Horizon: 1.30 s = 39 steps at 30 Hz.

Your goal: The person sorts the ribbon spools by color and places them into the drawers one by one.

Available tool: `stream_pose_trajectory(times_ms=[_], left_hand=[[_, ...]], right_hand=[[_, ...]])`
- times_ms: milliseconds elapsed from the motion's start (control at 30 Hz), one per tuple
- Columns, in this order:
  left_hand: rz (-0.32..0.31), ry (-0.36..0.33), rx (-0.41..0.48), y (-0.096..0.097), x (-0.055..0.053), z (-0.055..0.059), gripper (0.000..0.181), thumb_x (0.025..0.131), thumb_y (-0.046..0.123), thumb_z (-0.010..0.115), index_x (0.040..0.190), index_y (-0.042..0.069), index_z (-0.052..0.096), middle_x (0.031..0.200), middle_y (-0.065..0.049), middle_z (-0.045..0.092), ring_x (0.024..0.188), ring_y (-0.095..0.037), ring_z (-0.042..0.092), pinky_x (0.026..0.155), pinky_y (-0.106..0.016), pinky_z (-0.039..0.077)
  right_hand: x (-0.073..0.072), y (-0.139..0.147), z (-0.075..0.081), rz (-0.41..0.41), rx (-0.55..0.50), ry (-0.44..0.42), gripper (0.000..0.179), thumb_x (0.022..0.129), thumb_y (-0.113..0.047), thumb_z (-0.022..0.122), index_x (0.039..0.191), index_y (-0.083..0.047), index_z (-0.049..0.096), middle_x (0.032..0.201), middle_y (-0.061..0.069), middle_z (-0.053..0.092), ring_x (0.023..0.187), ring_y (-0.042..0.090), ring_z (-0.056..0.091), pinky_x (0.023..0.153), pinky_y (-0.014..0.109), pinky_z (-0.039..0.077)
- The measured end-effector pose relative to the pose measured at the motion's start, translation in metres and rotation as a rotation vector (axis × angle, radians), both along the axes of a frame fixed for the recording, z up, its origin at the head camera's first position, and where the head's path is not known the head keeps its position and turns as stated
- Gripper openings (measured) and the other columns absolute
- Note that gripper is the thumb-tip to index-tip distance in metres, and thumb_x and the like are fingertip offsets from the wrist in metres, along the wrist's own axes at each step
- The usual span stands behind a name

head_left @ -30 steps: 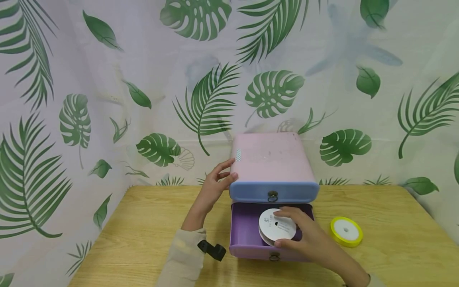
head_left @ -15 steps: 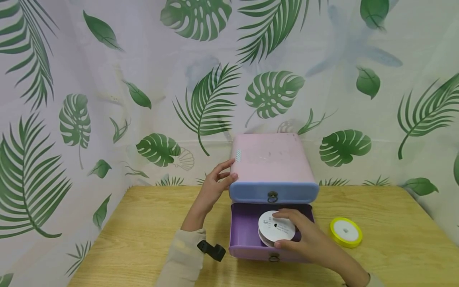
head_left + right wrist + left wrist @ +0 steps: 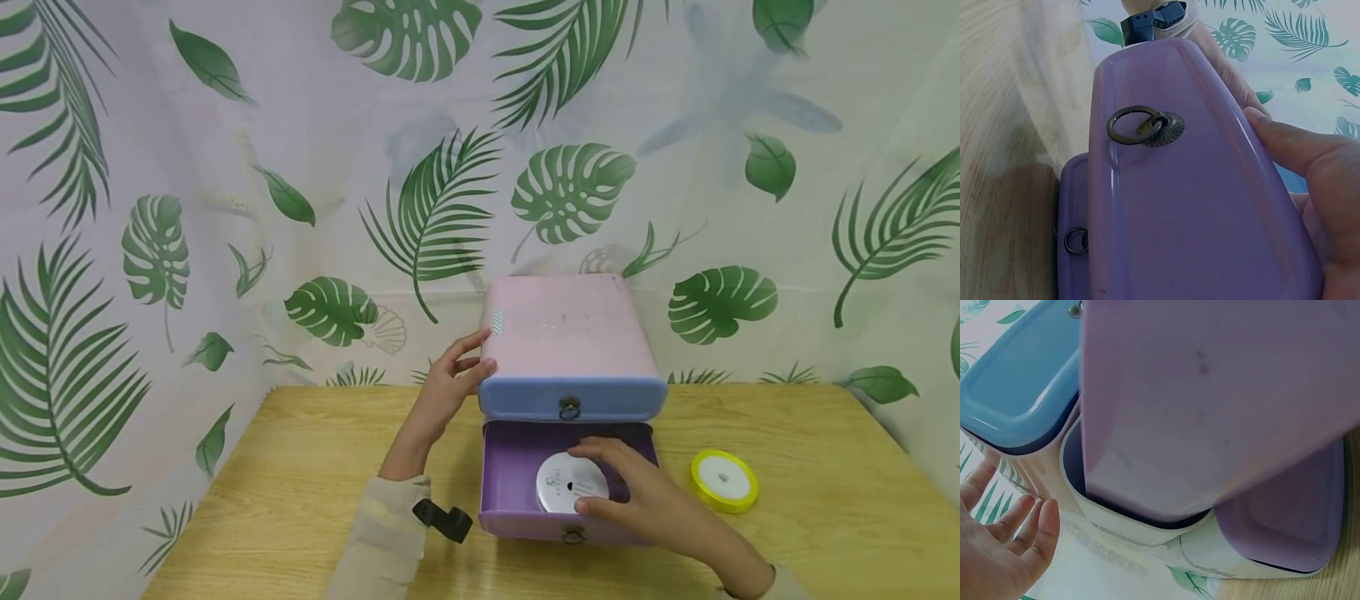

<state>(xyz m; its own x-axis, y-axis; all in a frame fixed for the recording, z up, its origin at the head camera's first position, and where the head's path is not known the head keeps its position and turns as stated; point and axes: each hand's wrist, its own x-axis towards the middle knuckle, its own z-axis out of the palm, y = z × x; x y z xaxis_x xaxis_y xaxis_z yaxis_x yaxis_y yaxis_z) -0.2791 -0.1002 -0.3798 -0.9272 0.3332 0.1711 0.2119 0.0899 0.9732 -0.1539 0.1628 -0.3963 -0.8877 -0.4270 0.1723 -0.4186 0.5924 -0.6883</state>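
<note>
A white ribbon spool (image 3: 561,492) lies flat inside the pulled-out purple drawer (image 3: 513,475) of a small drawer unit (image 3: 562,325). My right hand (image 3: 645,500) is over the spool's right side, thumb and index finger spread apart beside its rim without gripping it. In the right wrist view, the right thumb (image 3: 1285,140) shows at the top edge of the drawer front, which hides the spool. My left hand (image 3: 442,392) rests fingertips against the unit's left side, fingers extended. The left wrist view shows that hand (image 3: 1007,544) beside the blue drawer front (image 3: 1010,381).
A yellow-rimmed spool (image 3: 726,479) lies on the wooden table (image 3: 300,467), right of the drawer. Another purple drawer (image 3: 1291,512) is closed beneath the pulled-out one. A leaf-patterned curtain (image 3: 420,200) hangs behind. A black strap device (image 3: 444,521) sits on the left wrist.
The white spool has left the right hand's fingers and sunk lower in the drawer, slightly leftward. Both hands stay almost in place.
</note>
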Motion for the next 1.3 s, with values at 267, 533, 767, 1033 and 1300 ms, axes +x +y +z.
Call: stream_pose_trajectory(times_ms=[267, 533, 767, 1033, 1300], left_hand=[[-0.004, 0.0, -0.005, 0.001, -0.001, 0.001, 0.053, 0.095, 0.024, 0.059, 0.145, 0.026, 0.044, 0.153, 0.001, 0.036, 0.134, -0.029, 0.043, 0.097, -0.045, 0.05], [-0.009, 0.002, -0.008, 0.0, 0.001, 0.001, 0.052, 0.096, 0.023, 0.058, 0.146, 0.027, 0.043, 0.154, 0.002, 0.035, 0.135, -0.029, 0.042, 0.097, -0.045, 0.049], [0.0, -0.002, -0.012, 0.0, 0.001, 0.0, 0.052, 0.096, 0.023, 0.058, 0.145, 0.026, 0.044, 0.153, 0.001, 0.037, 0.134, -0.029, 0.043, 0.097, -0.045, 0.049], [0.005, 0.0, -0.014, 0.001, 0.0, 0.0, 0.052, 0.096, 0.022, 0.058, 0.145, 0.025, 0.044, 0.152, -0.001, 0.038, 0.133, -0.029, 0.045, 0.097, -0.046, 0.049], [0.006, 0.012, -0.012, 0.001, 0.001, 0.0, 0.053, 0.095, 0.024, 0.059, 0.146, 0.024, 0.044, 0.152, -0.002, 0.038, 0.132, -0.03, 0.046, 0.096, -0.045, 0.05]], right_hand=[[-0.001, 0.003, 0.0, 0.005, -0.006, -0.01, 0.052, 0.088, -0.039, 0.069, 0.131, -0.015, 0.055, 0.14, 0.014, 0.05, 0.116, 0.032, 0.057, 0.091, 0.043, 0.051], [0.007, 0.003, 0.0, 0.02, -0.159, 0.128, 0.035, 0.09, -0.018, 0.068, 0.123, -0.009, 0.061, 0.129, 0.014, 0.058, 0.099, 0.011, 0.06, 0.078, 0.024, 0.053], [0.027, 0.013, 0.008, 0.11, -0.285, 0.227, 0.037, 0.088, 0.001, 0.064, 0.122, -0.012, 0.062, 0.12, -0.011, 0.063, 0.093, 0.003, 0.063, 0.075, 0.019, 0.053], [0.04, 0.033, -0.001, 0.253, -0.223, 0.077, 0.034, 0.092, 0.003, 0.058, 0.124, -0.009, 0.06, 0.112, -0.005, 0.067, 0.093, 0.0, 0.063, 0.07, 0.021, 0.053], [0.04, 0.041, -0.014, 0.346, -0.21, 0.005, 0.033, 0.092, 0.003, 0.056, 0.124, -0.003, 0.059, 0.115, 0.005, 0.069, 0.099, 0.001, 0.062, 0.074, 0.023, 0.055]])
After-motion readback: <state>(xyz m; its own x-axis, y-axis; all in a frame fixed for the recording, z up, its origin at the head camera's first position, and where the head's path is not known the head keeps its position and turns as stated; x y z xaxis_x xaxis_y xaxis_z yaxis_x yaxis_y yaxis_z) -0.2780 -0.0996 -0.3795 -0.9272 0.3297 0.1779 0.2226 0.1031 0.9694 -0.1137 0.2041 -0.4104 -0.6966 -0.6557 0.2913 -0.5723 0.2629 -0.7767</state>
